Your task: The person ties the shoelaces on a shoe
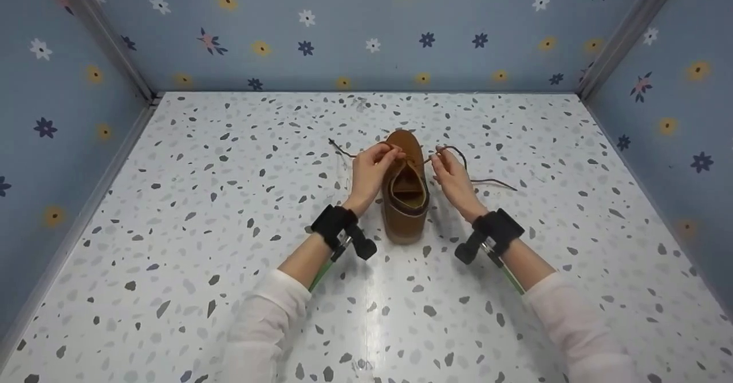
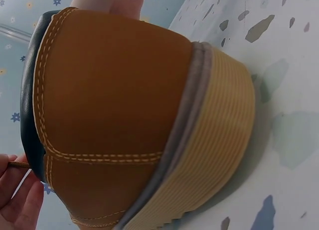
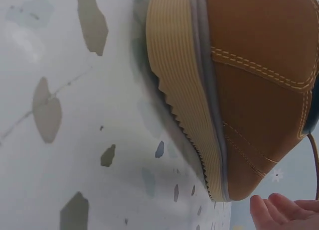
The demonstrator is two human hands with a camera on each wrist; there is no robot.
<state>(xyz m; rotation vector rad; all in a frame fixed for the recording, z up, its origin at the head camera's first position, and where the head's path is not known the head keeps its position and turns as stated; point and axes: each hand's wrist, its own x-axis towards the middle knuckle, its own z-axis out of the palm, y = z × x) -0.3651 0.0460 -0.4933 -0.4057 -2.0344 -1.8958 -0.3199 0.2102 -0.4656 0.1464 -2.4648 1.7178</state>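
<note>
A brown lace-up shoe (image 1: pixel 404 228) stands upright on the floor-like surface, its toe pointing away and its dark-lined opening facing up. My left hand (image 1: pixel 371 172) is over the left side of the lacing, pinching one end of the brown shoelace (image 2: pixel 19 165); that end's tip trails out to the left. To the right of the shoe, my right hand (image 1: pixel 453 181) holds the other lace end between thumb and fingers. From there the lace (image 1: pixel 493 182) loops over and lies on the surface. In the right wrist view, the right fingers (image 3: pixel 279 212) show beyond the shoe's side.
White speckled surface (image 1: pixel 189 211) surrounds the shoe. Blue flower-patterned panels (image 1: pixel 366 22) rise at the back, left and right, with grey corner strips. Each wrist carries a black strap (image 1: pixel 335 226) with a small camera.
</note>
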